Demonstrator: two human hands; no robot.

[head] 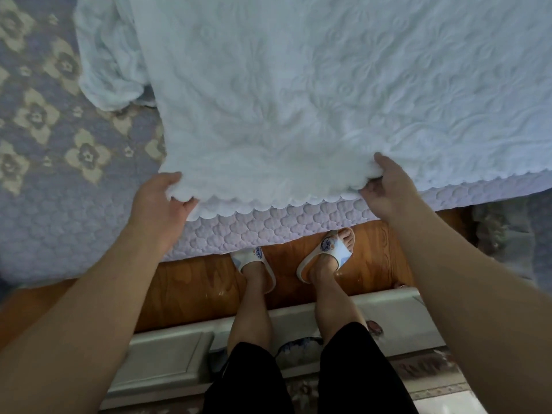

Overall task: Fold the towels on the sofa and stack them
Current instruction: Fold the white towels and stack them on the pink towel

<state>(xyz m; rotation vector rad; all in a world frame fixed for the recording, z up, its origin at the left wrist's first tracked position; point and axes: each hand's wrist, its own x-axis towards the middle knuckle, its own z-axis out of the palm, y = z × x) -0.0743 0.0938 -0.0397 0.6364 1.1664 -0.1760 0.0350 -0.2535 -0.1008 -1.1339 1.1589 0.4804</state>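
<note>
A large white towel (298, 100) with an embossed floral weave and a scalloped hem lies spread across the sofa (44, 204), filling the frame from 10 o'clock round to 3 o'clock. The left hand (158, 204) grasps the near hem at about 8 o'clock, thumb on top and fingers (186, 206) curled under the edge. The right hand (385, 186) pinches the same hem at about 4 o'clock, bunching the cloth between thumb and curled fingers. A second, crumpled pale towel (107, 64) lies at 10 o'clock, partly under the spread one. The sofa wears a lavender quilted cover with cream flowers (its quilted border hangs over the front). Below, at 6 o'clock, feet in white slippers (328, 252) stand on a wooden floor (194, 285).
</note>
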